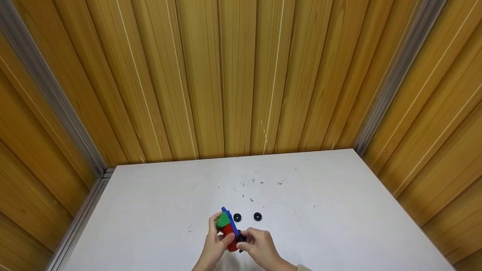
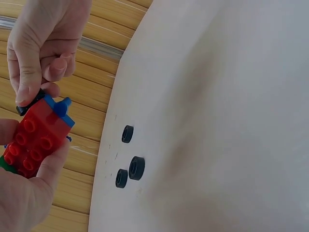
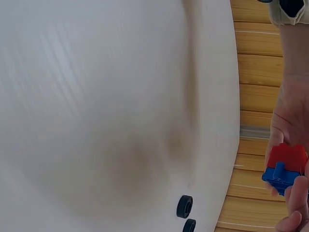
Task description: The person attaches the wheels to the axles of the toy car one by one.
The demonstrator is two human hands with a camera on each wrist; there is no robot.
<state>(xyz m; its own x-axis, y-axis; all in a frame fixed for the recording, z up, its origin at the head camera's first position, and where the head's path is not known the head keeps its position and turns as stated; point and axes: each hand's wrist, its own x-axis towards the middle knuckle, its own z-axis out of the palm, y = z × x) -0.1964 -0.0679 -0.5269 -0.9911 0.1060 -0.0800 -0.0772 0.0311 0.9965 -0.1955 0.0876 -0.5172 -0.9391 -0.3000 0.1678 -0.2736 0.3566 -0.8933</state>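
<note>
- Head view: the white table (image 1: 320, 210) spreads before a yellow wood-grain panel wall (image 1: 241, 75) on the far side, with grey metal posts (image 1: 399, 71) at the far left and far right corners.
- At the table's near side, around the middle, the left hand (image 1: 216, 241) grips a toy vehicle (image 1: 228, 229) of green block (image 1: 223, 220), red block (image 1: 232, 245) and blue chassis (image 1: 232, 223).
- The right hand (image 1: 260, 246) pinches a black wheel (image 1: 242, 238) against the chassis's right side; both hands are close together on the toy.
- Two loose black wheels (image 1: 257, 216) lie apart just beyond, left and right.
- Left wrist view: studs show on the red block between the left thumb and fingers; three loose wheels rest on the table.
- Right wrist view: red and blue parts sit between the hands; two loose wheels are partly or fully visible nearby.
</note>
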